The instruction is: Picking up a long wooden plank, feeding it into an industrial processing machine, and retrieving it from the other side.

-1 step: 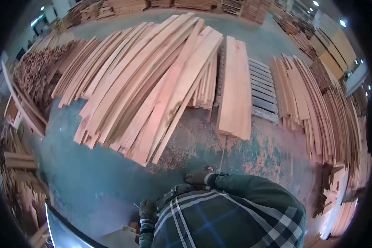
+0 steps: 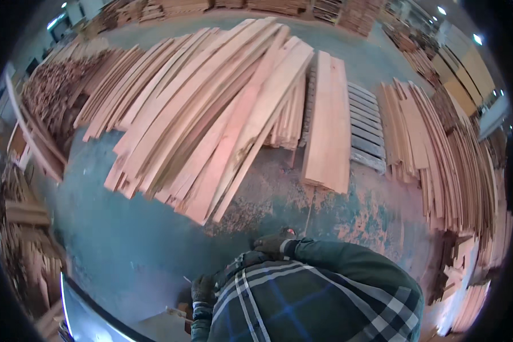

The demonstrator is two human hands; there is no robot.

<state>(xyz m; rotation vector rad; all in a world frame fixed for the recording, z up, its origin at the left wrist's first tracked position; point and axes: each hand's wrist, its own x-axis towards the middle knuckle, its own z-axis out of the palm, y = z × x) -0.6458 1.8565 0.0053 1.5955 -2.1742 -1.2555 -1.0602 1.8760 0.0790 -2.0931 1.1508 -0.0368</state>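
Left hand (image 2: pixel 203 288), dark-gloved, curled near a small wooden offcut (image 2: pixel 180 310); grip cannot be told. Right hand (image 2: pixel 272 244), gloved, closed, empty-looking, just below the fanned pile of long reddish wooden planks (image 2: pixel 211 119) on the blue-green floor (image 2: pixel 125 245).

Both hands gloved, dark fabric, held low and close to the torso. Left hand (image 2: pixel 203 288) sits at the lower edge, fingers curled downward, cuff of a plaid sleeve at the wrist. Right hand (image 2: pixel 272 244) sits higher, knuckles up, fingers bent, forearm in a dark green sleeve bent across the chest.
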